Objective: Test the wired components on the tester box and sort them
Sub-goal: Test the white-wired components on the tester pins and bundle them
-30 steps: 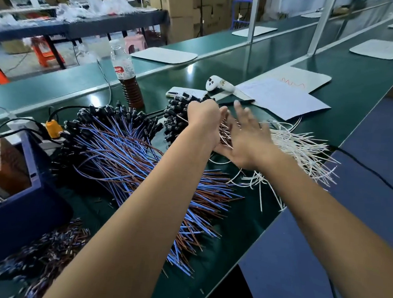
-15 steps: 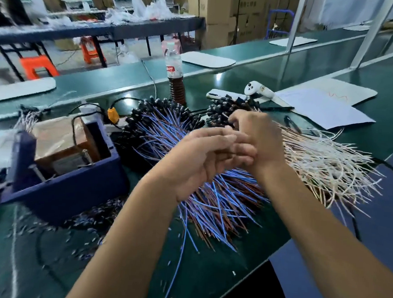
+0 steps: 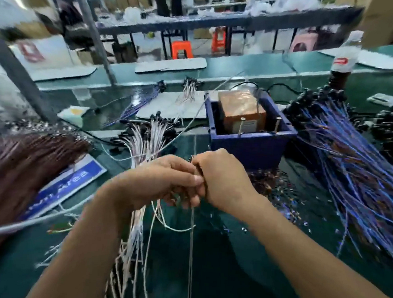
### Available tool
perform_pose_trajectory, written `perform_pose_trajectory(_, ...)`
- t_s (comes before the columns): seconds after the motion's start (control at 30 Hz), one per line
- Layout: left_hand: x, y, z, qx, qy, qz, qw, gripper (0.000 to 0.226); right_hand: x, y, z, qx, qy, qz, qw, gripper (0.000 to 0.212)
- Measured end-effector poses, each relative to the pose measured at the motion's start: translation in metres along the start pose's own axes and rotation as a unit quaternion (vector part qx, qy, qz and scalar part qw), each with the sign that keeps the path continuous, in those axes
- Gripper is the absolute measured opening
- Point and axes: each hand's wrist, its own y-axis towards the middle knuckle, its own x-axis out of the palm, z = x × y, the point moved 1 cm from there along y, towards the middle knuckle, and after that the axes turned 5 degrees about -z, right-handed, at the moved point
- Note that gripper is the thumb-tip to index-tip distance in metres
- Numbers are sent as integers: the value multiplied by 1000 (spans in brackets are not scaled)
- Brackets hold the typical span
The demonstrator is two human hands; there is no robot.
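Two hands meet over the green surface [image 3: 218, 265], just in front of the blue tester box [image 3: 248, 145]. The left hand [image 3: 161, 183] has its fingers curled round a small bunch of white-wired components [image 3: 137, 232], whose leads hang down below the palm toward the near edge. The right hand [image 3: 223, 180] touches the left at the fingertips, its fingers curled in and pinching at the top of the same bunch; exactly which wires it has cannot be told, since the fingers hide them.

The tester box sits on the surface with a brown block [image 3: 241, 110] inside it and two upright metal pins at its near wall. To its left lies a sorted heap of white-wired components [image 3: 145, 134] with black heads. A large fan of blue-wired components [image 3: 355, 172] spreads across the right side. A thick mass of brown wires [image 3: 21, 168] lies at the far left, partly over a blue-and-white card [image 3: 74, 180]. A bottle [image 3: 343, 61] with a red label stands at the right, behind the blue-wired fan. The picture is blurred throughout, most of all at the edges.
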Motion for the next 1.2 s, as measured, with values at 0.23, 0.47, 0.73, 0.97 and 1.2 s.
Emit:
perform_pose_trajectory(0.23, -47, 1, -2, -19, 15, 378, 926, 20, 61, 65, -42, 143, 149, -14, 978, 41)
perform_pose_trajectory(0.47, -61, 64, -8, -91, 295, 407, 859, 17, 59, 77, -37, 139, 128, -53, 981, 25)
perform_pose_trajectory(0.73, -72, 91, -10, -132, 520, 294, 791, 11, 60, 72, -34, 136, 134, -36, 981, 16)
perform_pose_trajectory(0.97, -72, 89, -14, -152, 484, 288, 812, 14, 68, 65, -30, 125, 129, -6, 984, 25)
perform_pose_trajectory(1.2, -73, 77, -9, -87, 311, 391, 862, 12, 61, 60, -27, 163, 271, -31, 948, 51)
